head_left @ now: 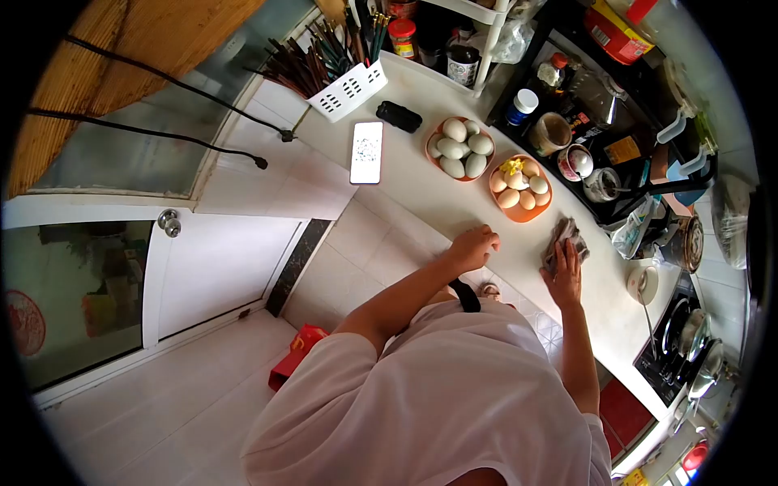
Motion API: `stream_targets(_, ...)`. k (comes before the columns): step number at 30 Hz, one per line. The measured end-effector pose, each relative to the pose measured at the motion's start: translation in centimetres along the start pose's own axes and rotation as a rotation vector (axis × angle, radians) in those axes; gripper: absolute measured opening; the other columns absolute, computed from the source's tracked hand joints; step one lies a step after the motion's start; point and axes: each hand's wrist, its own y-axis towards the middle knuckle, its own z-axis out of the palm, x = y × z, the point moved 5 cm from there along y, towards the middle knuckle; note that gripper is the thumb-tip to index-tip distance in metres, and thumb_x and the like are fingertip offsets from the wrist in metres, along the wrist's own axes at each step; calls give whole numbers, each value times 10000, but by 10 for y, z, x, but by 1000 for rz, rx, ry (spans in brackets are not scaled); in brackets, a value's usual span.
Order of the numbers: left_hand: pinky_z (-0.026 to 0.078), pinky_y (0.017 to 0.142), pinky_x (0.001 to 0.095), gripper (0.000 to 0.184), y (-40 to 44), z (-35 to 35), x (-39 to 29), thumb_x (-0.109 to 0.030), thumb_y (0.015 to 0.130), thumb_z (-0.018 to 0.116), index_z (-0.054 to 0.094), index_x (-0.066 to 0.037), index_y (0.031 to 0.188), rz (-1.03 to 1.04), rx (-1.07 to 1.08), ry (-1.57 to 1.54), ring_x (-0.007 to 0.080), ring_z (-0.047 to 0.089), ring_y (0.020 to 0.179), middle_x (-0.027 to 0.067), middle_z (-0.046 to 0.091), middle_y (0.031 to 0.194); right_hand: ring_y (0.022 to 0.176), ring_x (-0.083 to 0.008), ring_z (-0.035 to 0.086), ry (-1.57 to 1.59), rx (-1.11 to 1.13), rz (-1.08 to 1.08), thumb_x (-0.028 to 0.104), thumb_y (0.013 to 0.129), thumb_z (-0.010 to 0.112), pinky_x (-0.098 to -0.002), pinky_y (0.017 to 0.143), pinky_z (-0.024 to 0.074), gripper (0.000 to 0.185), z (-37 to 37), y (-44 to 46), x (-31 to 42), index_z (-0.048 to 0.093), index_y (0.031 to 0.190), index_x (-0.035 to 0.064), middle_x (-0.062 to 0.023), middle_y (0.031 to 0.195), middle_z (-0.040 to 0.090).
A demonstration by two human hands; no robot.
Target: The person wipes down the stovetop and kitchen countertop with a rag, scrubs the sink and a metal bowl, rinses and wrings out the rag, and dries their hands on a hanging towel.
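My right hand lies with its fingers spread on a crumpled grey-brown cloth on the white counter. Over the counter's front edge, my left hand is loosely closed, its fingers curled, and nothing shows in it. Beyond it are two orange bowls of eggs: one holds several pale greenish eggs, the other holds several brownish eggs and a small yellow item. A phone with a lit screen lies farther left, beside a black case.
A white basket of chopsticks and utensils stands at the counter's back left. A black rack of jars and bottles lines the back. On the right are a white bowl and a stove. A red bag sits on the floor.
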Motion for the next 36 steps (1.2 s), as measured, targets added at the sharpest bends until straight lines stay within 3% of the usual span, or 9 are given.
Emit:
stream_targets(6, 475, 756, 411, 261, -1, 0, -2, 8, 669, 611, 559, -116, 892, -41, -10, 25, 298, 586, 873, 66, 552, 948, 1344, -377, 255, 45, 44, 138, 189, 648, 788, -468, 1100, 265, 905, 3, 35, -19, 320, 1420, 128, -165, 1483, 238)
stream_targets(10, 484, 708, 403, 247, -3, -4, -7, 6, 660, 625, 567, -133, 856, -29, -104, 11, 289, 596, 839, 52, 561, 900, 1341, -386, 252, 40, 10, 118, 159, 652, 779, -476, 1100, 263, 909, 12, 30, -18, 305, 1427, 124, -168, 1481, 237)
stream_targets(13, 482, 686, 403, 228, -5, -10, -13, 25, 667, 594, 560, -119, 840, -6, -152, -3, 290, 596, 802, 56, 561, 889, 1340, -392, 250, 45, -47, 50, 120, 660, 759, -474, 1105, 259, 901, 9, 20, -7, 294, 1432, 119, -170, 1481, 236)
stream_targets(15, 477, 740, 415, 287, -3, -12, -13, 23, 647, 644, 542, -107, 881, -58, -54, -18, 303, 589, 858, 81, 549, 926, 1347, -403, 226, 76, 73, 137, 77, 689, 707, -472, 1114, 232, 869, 11, 10, 0, 273, 1441, 104, -186, 1493, 208)
stream_targets(19, 474, 725, 414, 277, -1, -4, -8, 24, 646, 645, 543, -104, 870, -53, -87, 11, 300, 589, 840, 80, 550, 911, 1350, -407, 222, 83, 113, 103, 61, 681, 692, -474, 1112, 231, 863, 7, -5, 17, 276, 1437, 90, -206, 1488, 205)
stream_targets(21, 465, 647, 396, 198, -2, -7, -9, 41, 659, 559, 557, -106, 791, -33, -172, -6, 284, 594, 777, 66, 546, 814, 1352, -409, 221, 78, 128, 86, 56, 682, 684, -473, 1111, 233, 860, 5, -9, 23, 273, 1437, 85, -207, 1489, 205)
stream_targets(23, 471, 664, 393, 189, -1, -4, -5, 23, 659, 587, 559, -105, 794, -40, -173, -5, 282, 593, 795, 63, 550, 811, 1353, -412, 220, 90, 156, 77, 52, 683, 681, -474, 1107, 239, 859, 5, -10, 28, 271, 1437, 81, -208, 1488, 206)
stream_targets(30, 466, 633, 379, 185, 1, -3, -2, 33, 639, 575, 558, -108, 757, -76, -163, -54, 279, 592, 753, 54, 547, 799, 1379, -360, 206, 74, 251, 137, -77, 691, 577, -423, 1113, 254, 804, 0, -3, 25, 318, 1427, 113, -162, 1499, 213)
stream_targets(36, 471, 623, 379, 198, 1, -4, -4, 38, 623, 587, 555, -108, 753, -94, -193, -44, 280, 596, 729, 54, 547, 786, 1377, -355, 214, 2, 261, 83, -110, 687, 531, -423, 1113, 259, 783, -1, 1, 22, 345, 1415, 110, -155, 1493, 227)
